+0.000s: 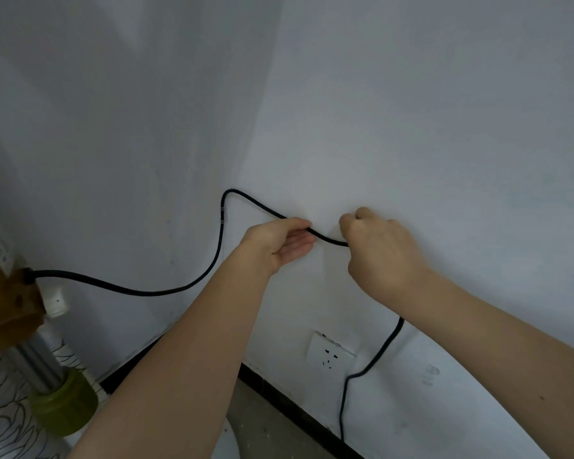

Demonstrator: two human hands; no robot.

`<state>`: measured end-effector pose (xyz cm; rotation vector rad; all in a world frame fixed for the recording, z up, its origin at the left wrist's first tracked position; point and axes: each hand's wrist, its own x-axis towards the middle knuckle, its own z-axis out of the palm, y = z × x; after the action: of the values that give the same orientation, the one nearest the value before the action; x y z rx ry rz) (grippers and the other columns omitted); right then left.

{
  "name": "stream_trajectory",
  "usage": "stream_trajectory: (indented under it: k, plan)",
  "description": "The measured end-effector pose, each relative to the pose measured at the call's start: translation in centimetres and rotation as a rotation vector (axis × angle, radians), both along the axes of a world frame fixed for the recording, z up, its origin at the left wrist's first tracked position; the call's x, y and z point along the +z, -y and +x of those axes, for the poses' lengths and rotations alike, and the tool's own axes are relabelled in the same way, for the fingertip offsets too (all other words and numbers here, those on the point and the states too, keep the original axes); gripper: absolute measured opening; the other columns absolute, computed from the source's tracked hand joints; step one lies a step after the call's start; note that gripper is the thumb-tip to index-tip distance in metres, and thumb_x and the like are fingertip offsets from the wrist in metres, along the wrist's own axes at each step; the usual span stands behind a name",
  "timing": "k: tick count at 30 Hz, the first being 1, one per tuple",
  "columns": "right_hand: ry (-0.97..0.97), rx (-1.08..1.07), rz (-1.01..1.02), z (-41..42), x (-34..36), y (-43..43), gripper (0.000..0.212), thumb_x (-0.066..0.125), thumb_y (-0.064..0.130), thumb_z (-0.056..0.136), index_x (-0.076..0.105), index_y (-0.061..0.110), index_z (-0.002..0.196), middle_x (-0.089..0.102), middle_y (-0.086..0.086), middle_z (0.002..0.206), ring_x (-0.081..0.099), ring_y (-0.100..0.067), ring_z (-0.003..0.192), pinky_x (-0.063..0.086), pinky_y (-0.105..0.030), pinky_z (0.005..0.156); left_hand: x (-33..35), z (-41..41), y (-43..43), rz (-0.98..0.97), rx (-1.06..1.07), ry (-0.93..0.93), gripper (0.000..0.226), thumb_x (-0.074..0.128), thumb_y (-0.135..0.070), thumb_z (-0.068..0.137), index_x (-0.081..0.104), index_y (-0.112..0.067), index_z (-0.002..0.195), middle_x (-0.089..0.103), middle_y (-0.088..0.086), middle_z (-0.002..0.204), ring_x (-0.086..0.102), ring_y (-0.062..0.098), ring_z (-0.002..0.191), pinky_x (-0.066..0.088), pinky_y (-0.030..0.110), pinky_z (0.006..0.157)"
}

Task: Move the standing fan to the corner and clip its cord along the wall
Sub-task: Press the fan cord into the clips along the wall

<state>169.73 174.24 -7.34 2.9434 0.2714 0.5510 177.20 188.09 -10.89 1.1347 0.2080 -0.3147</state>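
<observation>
Fingers (299, 226) of the left hand (279, 243) are pinched on the black cord (325, 239), thumb above and the other fingers flat beneath it, with the fingertips at or very near the white wall (444, 127). The right hand (381, 253) is clenched into a fist just beside it, and the cord is seen to enter that fist at the thumb side; a short sagging span of cord is left bare between the two hands. Whether the right knuckles are pressed to the wall cannot be told.

Leftward from the left hand the cord is carried up to a tight bend close to the room corner, where a small clear clip (223, 215) is seen around it. From there it drops, curves low and runs to the brown fan housing (10, 303) at the left edge of the view, above a metal pole (37, 362) and a green collar (63, 402).

Below the right forearm the cord reappears, hangs down past a white wall socket (328, 354) without touching it, kinks, and falls to the black skirting (289, 402) at the floor. A second clear clip (429, 374) is stuck to the wall well to the right of the socket, with nothing in it.

Bare wall is left open above and to the right of both hands.
</observation>
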Motion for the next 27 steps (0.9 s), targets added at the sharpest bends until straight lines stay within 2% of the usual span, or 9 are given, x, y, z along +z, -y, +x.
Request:
stream_trajectory:
  k: [2,4,8,13,15,17,21,24,27]
  plan:
    - [-0.023,-0.022,0.178,-0.6,0.1,1.2,0.016,0.049,-0.007,0.075,0.045,0.008,0.075,0.048,-0.005,0.077,0.048,-0.031,0.066,0.039,-0.033,0.052,0.1,-0.2,0.1,-0.004,0.008,0.002,0.011,0.069,0.0,0.08,0.063,-0.003,0.071,0.068,0.008,0.052,0.067,0.012,0.044,0.056,0.023,0.044]
    - [-0.056,-0.04,0.392,-1.5,0.3,2.4,0.017,0.055,-0.002,0.078,0.062,0.006,0.091,0.064,-0.01,0.086,0.06,-0.032,0.08,0.051,-0.035,0.068,0.1,-0.3,0.2,-0.008,0.024,0.005,0.011,0.069,0.0,0.081,0.063,-0.003,0.071,0.067,0.009,0.058,0.067,0.012,0.044,0.056,0.022,0.044]
    - [-0.144,-0.07,0.797,-3.5,-0.2,4.3,0.004,0.067,0.008,0.08,0.066,0.011,0.078,0.066,-0.004,0.068,0.064,-0.022,0.061,0.057,-0.035,0.064,0.1,-0.6,0.4,-0.04,0.061,0.005,0.011,0.068,0.0,0.082,0.063,-0.002,0.072,0.067,0.009,0.056,0.066,0.012,0.043,0.057,0.023,0.044]
    - [-0.243,-0.066,1.155,-5.6,-2.9,6.0,0.024,0.066,0.019,0.087,0.066,0.003,0.069,0.061,-0.001,0.054,0.057,-0.01,0.044,0.051,-0.022,0.051,0.1,-1.0,0.7,-0.048,0.09,0.005,0.011,0.068,-0.001,0.082,0.063,-0.002,0.073,0.064,0.01,0.071,0.066,0.013,0.049,0.058,0.024,0.046]
    - [-0.278,-0.061,1.234,-6.3,-4.0,6.5,0.031,0.064,0.026,0.089,0.064,0.009,0.063,0.06,0.002,0.049,0.057,-0.011,0.047,0.053,-0.025,0.056,0.0,-0.9,0.6,-0.053,0.095,0.006,0.01,0.069,-0.001,0.082,0.063,-0.002,0.074,0.064,0.011,0.073,0.067,0.014,0.053,0.058,0.025,0.047]
    - [-0.315,-0.064,1.272,-7.1,-5.3,7.1,0.038,0.059,0.034,0.091,0.062,0.014,0.059,0.06,0.002,0.049,0.056,-0.016,0.053,0.056,-0.04,0.069,-0.1,-0.9,0.7,-0.057,0.098,0.003,0.01,0.068,-0.001,0.082,0.063,-0.002,0.074,0.064,0.011,0.073,0.066,0.015,0.057,0.058,0.024,0.047]
    - [-0.38,-0.003,1.316,-8.9,-7.7,8.1,0.04,0.047,0.035,0.097,0.06,0.018,0.063,0.058,0.001,0.055,0.056,-0.017,0.059,0.052,-0.052,0.084,-0.3,-0.9,0.9,-0.073,0.109,0.002,0.011,0.068,-0.001,0.082,0.062,-0.002,0.073,0.063,0.01,0.072,0.067,0.013,0.049,0.057,0.024,0.045]
    - [-0.312,0.0,1.371,-9.5,-8.4,8.7,0.034,0.046,0.024,0.099,0.062,0.012,0.072,0.054,0.003,0.055,0.054,-0.015,0.055,0.053,-0.052,0.075,-0.3,-1.0,1.1,-0.088,0.122,-0.002,0.011,0.068,-0.002,0.083,0.062,-0.003,0.073,0.063,0.01,0.073,0.065,0.015,0.062,0.057,0.024,0.045]
    - [-0.169,-0.03,1.36,-9.5,-8.4,8.9,0.026,0.047,0.019,0.099,0.065,0.015,0.08,0.051,0.009,0.051,0.046,-0.013,0.047,0.045,-0.034,0.055,-0.4,-1.6,1.4,-0.121,0.165,-0.003,0.009,0.069,-0.006,0.083,0.063,-0.005,0.076,0.065,0.009,0.075,0.065,0.014,0.065,0.057,0.024,0.045]
